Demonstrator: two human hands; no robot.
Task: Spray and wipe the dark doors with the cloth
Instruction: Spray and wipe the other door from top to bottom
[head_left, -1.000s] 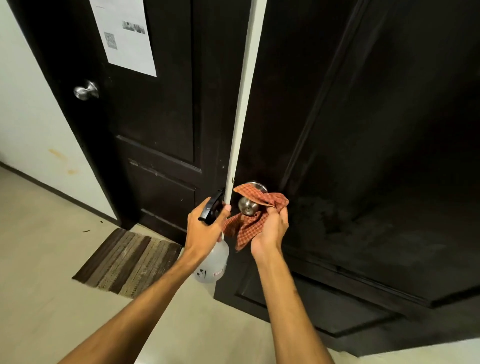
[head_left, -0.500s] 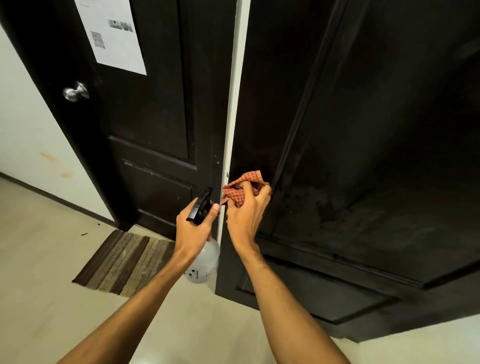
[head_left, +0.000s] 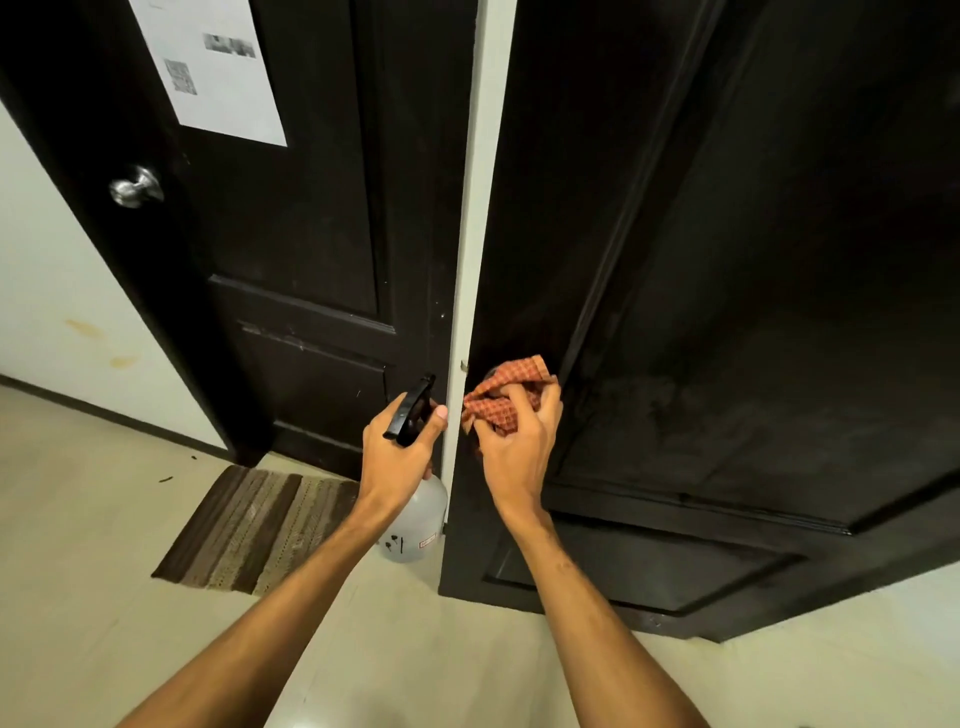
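Right door (head_left: 727, 291): dark, ajar; knob now hidden under the cloth.
Spray bottle (head_left: 415, 512): left of that door's edge, left hand (head_left: 397, 457) grasping its trigger head, idle.
Cloth (head_left: 501, 397): a second ago draped beside the bare knob; now the right hand (head_left: 519, 441) bunches it over the knob, so wiping has moved onto the knob.

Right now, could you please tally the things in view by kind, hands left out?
Dark doors: 2 (left, right)
Visible door knobs: 1
Spray bottles: 1
Cloths: 1
Paper notices: 1
Floor mats: 1
Total: 7
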